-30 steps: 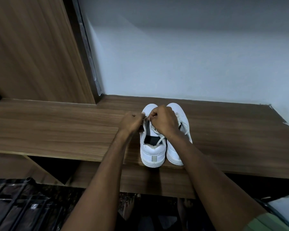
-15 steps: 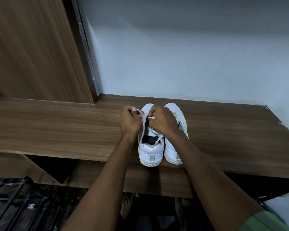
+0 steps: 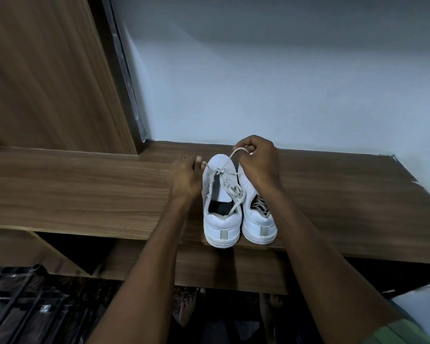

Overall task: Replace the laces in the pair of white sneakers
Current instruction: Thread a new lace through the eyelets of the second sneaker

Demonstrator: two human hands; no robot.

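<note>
2 sneakers (image 3: 238,212) stand side by side at the near edge of the surface (image 3: 85,189), heels toward the person. Lace (image 3: 230,181) on the left one looks soft, light, limp; best taken near its ends. Right hand (image 3: 257,165) pinches one end, raised. Left hand (image 3: 185,178) curled at the other end; its grip hidden, cannot tell. Right sneaker's lacing mostly covered by the forearm.
</note>
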